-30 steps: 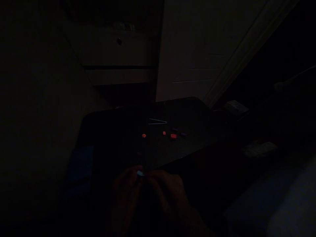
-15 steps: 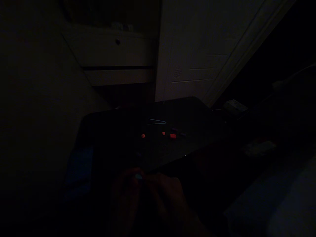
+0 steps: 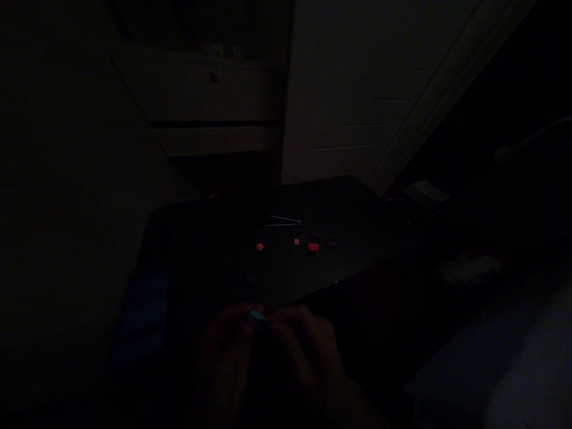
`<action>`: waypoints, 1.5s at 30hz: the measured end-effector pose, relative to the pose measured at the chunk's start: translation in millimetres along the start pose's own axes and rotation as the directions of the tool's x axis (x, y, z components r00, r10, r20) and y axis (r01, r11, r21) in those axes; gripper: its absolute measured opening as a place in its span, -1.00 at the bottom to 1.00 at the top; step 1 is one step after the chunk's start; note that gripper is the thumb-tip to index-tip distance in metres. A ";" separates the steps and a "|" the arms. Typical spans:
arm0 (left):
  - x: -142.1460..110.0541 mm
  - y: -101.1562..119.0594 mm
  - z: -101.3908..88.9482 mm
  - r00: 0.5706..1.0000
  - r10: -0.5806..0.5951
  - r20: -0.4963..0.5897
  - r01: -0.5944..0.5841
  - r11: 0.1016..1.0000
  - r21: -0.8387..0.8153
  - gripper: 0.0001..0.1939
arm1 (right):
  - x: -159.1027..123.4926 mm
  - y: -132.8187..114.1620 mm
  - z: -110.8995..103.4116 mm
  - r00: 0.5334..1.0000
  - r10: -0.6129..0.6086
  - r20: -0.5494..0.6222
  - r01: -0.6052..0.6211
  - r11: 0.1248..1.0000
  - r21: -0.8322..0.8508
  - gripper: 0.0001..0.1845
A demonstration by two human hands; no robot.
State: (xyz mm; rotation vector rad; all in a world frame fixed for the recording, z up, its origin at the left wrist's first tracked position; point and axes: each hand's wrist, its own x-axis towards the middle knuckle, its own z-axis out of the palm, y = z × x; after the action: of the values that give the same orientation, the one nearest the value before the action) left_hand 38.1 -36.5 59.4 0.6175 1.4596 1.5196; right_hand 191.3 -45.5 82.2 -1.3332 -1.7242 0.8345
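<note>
In deep darkness, my left hand [image 3: 229, 342] has its fingers closed around a small pale-blue piece [image 3: 256, 314] at the table's near edge. What kind of piece it is I cannot make out. My right hand [image 3: 308, 342] is beside it, fingertips pinched together at the piece's narrow right end. Just beyond the hands lies a small dark piece [image 3: 251, 279]. Farther back are a small round orange-red piece [image 3: 260, 246], a small square one [image 3: 296, 242] and a larger red block [image 3: 313, 248].
The dark table [image 3: 214, 232] also bears a thin V-shaped metal thing like tweezers [image 3: 285, 224] and two dark purple pieces [image 3: 331, 243]. A bluish flat panel [image 3: 143, 316] is at left. Behind stand a drawer unit [image 3: 218, 95] and a pale panelled surface [image 3: 339, 89].
My right hand has shifted slightly up and right, and more of the pale-blue piece shows between the hands, with a narrow end pointing right. The pieces on the table stay put.
</note>
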 end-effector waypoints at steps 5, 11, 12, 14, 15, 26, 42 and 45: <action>-3.6 -2.7 1.5 1.000 0.001 -0.004 -0.001 1.000 0.007 -0.63 | 6.5 0.8 -0.6 0.996 -0.081 0.036 0.081 0.997 -0.006 -0.72; -2.7 -6.3 -0.4 0.998 0.058 -0.026 -0.057 0.997 0.058 -0.69 | 5.9 2.6 -3.7 0.991 -0.135 -0.007 0.135 0.990 0.038 -0.75; -2.3 -6.7 -0.7 0.998 0.067 -0.023 -0.065 0.996 0.061 -0.70 | 5.0 1.4 -5.2 0.992 -0.124 -0.009 0.124 0.992 0.022 -0.76; -1.7 -7.1 -0.7 0.997 0.075 -0.017 -0.074 0.995 0.064 -0.72 | 3.7 -1.1 -8.1 0.991 -0.135 -0.001 0.135 0.991 0.022 -0.76; -1.8 -7.1 -0.5 0.997 0.077 -0.016 -0.075 0.995 0.063 -0.72 | 3.4 -2.2 -9.1 0.989 -0.146 0.006 0.146 0.989 0.031 -0.77; -7.7 -9.3 -1.7 0.994 0.072 -0.082 -0.069 0.997 0.040 -0.65 | 2.8 -3.9 -12.9 0.986 -0.158 0.052 0.155 0.986 0.064 -0.72; -7.0 -5.5 3.3 0.991 0.124 -0.059 -0.124 0.992 0.012 -0.71 | 3.2 -9.1 -13.3 0.993 -0.114 -0.019 0.114 0.993 -0.011 -0.77; -5.0 -6.6 2.5 0.991 0.127 -0.053 -0.127 0.992 -0.007 -0.68 | 3.5 -1.0 -13.3 0.977 -0.210 0.024 0.210 0.978 -0.005 -0.73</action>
State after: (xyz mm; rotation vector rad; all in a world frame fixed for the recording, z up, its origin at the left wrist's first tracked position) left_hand 44.3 -40.2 54.6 0.6800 1.4748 1.6518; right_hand 202.0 -41.8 90.1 -1.1257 -1.8508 0.7261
